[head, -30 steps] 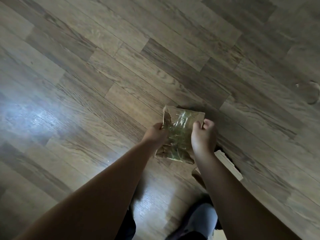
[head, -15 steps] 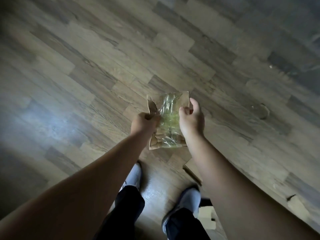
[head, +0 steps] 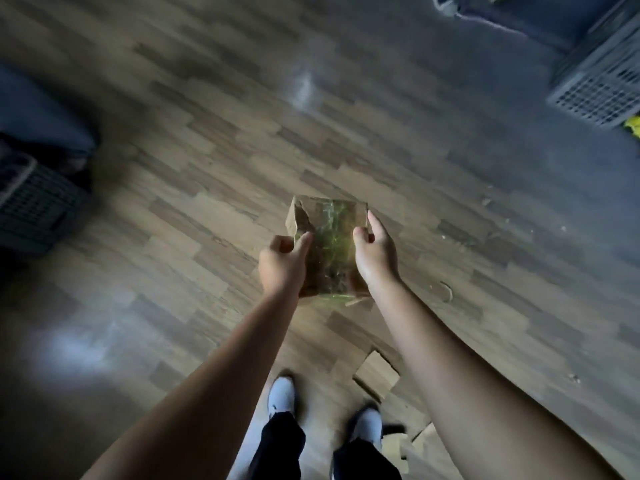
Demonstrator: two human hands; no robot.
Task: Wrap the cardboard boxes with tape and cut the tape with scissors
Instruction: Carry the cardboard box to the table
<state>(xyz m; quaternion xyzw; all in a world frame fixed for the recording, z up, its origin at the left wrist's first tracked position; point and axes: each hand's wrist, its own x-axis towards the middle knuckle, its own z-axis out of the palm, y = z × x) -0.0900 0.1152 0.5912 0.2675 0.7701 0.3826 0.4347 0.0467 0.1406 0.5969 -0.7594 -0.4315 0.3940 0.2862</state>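
At the far left a dark slatted crate (head: 33,206) sits on the wooden floor (head: 173,168), well apart from the work. Nearer the middle, the left hand (head: 282,263) pinches the left edge of the cardboard box (head: 299,220) between thumb and curled fingers (head: 304,239). The box is held up in the air over the floor, ahead of the person's white shoes (head: 282,396). A band of glossy tape (head: 332,244) runs down the box's front, and its brown left side looks torn and crumpled. The right hand (head: 375,254) grips the right edge, thumb across the front and one finger lying straight along the side. Both holds are light edge pinches, so the flattened box could twist or slip out and fall. A harder squeeze would likely crease the weak cardboard further and wrinkle the tape. Below and to the right, a loose cardboard scrap (head: 377,374) lies beside the feet, a likely thing to step or slide on. A grey perforated basket (head: 599,88) stands at the upper right. Neither scissors nor a tape roll is in view, so cutting would mean freeing one hand.
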